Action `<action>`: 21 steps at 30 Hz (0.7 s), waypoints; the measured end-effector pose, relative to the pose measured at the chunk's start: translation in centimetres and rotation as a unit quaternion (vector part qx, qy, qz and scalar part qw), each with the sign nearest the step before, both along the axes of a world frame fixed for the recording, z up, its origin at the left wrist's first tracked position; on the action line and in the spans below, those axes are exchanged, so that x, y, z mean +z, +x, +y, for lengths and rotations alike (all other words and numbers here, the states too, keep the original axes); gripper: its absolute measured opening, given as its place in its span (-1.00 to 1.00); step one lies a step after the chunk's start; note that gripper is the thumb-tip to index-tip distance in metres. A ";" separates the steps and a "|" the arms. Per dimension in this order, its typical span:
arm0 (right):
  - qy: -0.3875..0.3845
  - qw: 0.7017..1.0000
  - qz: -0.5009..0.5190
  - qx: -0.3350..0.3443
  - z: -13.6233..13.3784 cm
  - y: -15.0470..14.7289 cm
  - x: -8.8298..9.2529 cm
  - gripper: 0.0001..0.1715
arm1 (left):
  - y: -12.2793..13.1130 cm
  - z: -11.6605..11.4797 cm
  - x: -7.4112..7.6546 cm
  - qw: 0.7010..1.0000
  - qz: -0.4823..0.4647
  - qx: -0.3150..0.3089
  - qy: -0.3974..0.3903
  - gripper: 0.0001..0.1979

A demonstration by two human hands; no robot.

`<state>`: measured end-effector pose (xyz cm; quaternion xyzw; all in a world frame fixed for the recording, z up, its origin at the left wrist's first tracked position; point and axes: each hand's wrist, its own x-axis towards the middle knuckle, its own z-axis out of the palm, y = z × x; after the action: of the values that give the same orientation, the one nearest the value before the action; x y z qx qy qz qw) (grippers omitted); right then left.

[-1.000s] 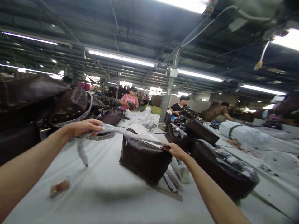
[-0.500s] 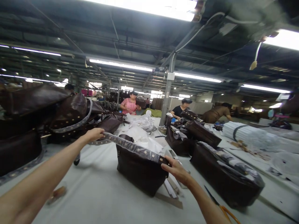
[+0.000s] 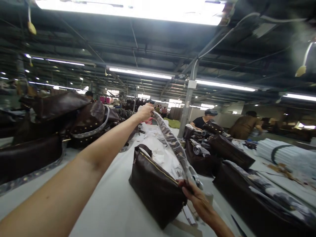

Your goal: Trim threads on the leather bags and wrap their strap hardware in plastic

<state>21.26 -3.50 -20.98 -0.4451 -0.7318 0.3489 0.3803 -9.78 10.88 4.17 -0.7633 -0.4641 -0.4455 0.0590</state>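
Observation:
A dark brown leather bag (image 3: 155, 184) with a gold zipper along its top stands on the white-covered table (image 3: 108, 204). My left hand (image 3: 145, 112) is raised beyond the bag, closed on the upper end of a plastic-wrapped bag strap (image 3: 172, 141). From there the strap slopes down to the bag's right end. My right hand (image 3: 195, 196) grips the strap's lower end beside the zipper. Part of that grip is hidden by the fingers. A small side loop (image 3: 145, 149) sticks up at the bag's left end.
Brown studded bags (image 3: 91, 121) are piled at left. More bags (image 3: 261, 200) lie at right, with a bundle of white rolls (image 3: 283, 153) beyond. Scissors (image 3: 238, 225) are partly visible near the front. A post (image 3: 186, 108) rises behind; a co-worker (image 3: 206, 120) works past it.
My left hand has lifted its strap end up and to the right, so the strap now slants steeply and the bag's zipper shows. My right hand has shifted slightly down and right.

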 end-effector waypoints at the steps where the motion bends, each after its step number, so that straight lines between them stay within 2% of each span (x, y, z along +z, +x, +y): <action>1: -0.009 1.000 0.020 0.000 -0.1 0.5 0.0 -0.54 | 0.8 0.6 -1.2 1.000 0.014 0.009 -0.021 -0.91; 3: -0.024 0.998 0.062 0.005 -0.3 1.3 0.0 -0.55 | 1.9 1.4 -4.4 0.997 0.038 0.023 -0.067 -0.91; 5: -0.026 0.996 0.087 0.008 -0.3 1.8 0.1 -0.58 | 2.2 1.6 -7.9 0.990 0.059 0.029 -0.123 -0.82; 8: -0.002 0.998 0.048 -0.030 0.2 1.6 0.0 -0.64 | 1.1 0.5 -12.2 0.969 0.097 0.024 -0.227 -0.63; 10: 0.014 0.998 -0.001 -0.055 0.5 1.1 -0.1 -0.68 | -1.0 -1.3 -13.8 0.950 0.119 0.011 -0.289 -0.62; 12: 0.023 0.997 -0.030 -0.068 0.6 0.6 -0.2 -0.71 | -3.7 -3.8 -14.6 0.931 0.135 -0.010 -0.338 -0.63; 15: 0.024 0.996 -0.041 -0.071 0.4 0.1 -0.3 -0.72 | -7.6 -8.1 -15.6 0.909 0.131 -0.034 -0.394 -0.51; 17: 0.008 0.996 -0.038 -0.080 0.3 0.0 -0.5 -0.70 | -9.1 -10.5 -16.9 0.912 0.054 -0.025 -0.405 -0.46; 19: -0.017 0.991 -0.015 -0.129 0.3 -0.2 -0.8 -0.69 | -9.6 -11.8 -18.7 0.915 -0.127 -0.011 -0.383 -0.60; 21: -0.037 0.982 0.058 -0.176 0.7 -0.7 -1.1 -0.69 | -9.3 -12.2 -20.4 0.888 -0.306 0.001 -0.344 -0.76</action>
<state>20.51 -2.81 -22.07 -0.5600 -0.6049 0.3286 0.4610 -19.07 -1.32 -16.18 -0.5609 -0.5845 -0.4691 -0.3518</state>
